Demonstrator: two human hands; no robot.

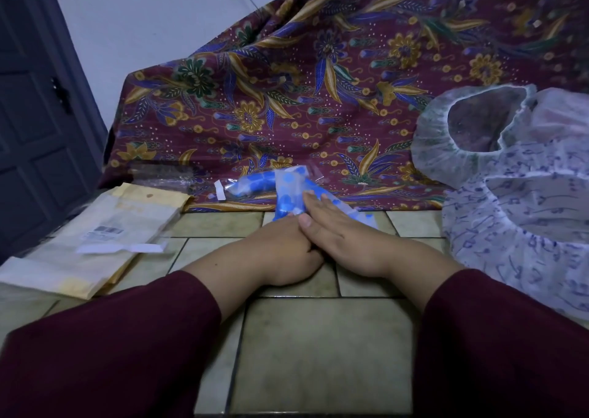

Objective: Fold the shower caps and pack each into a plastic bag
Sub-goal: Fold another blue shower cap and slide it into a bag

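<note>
1. At the far edge of the tiled floor, against the batik cloth, the blue-spotted shower cap lies folded into a narrow strip under both hands.
2. Right hand: fingers straight and together, laid flat on the strip and pressing it down. It overlaps the left hand.
3. Left hand: lies beside and partly under the right, fingers toward the lower end of the strip. Whether they pinch the cap cannot be told; they are hidden.
4. Step in hand, as judged: flattening the fold before bagging. Press from the fold line outward so trapped air escapes through the elastic edge. Keep the strip narrow, or it may not enter a bag.
5. Risk: thin plastic film springs open when pressure is released. Hold one end down while the other hand reaches for a bag.
6. Just behind the strip, a packed blue cap in a clear plastic bag rests on the cloth.
7. Unfolded caps wait at the right: a white mesh-like cap and a blue-printed cap.
8. Yellowed envelopes lie at the left, well apart.
</note>
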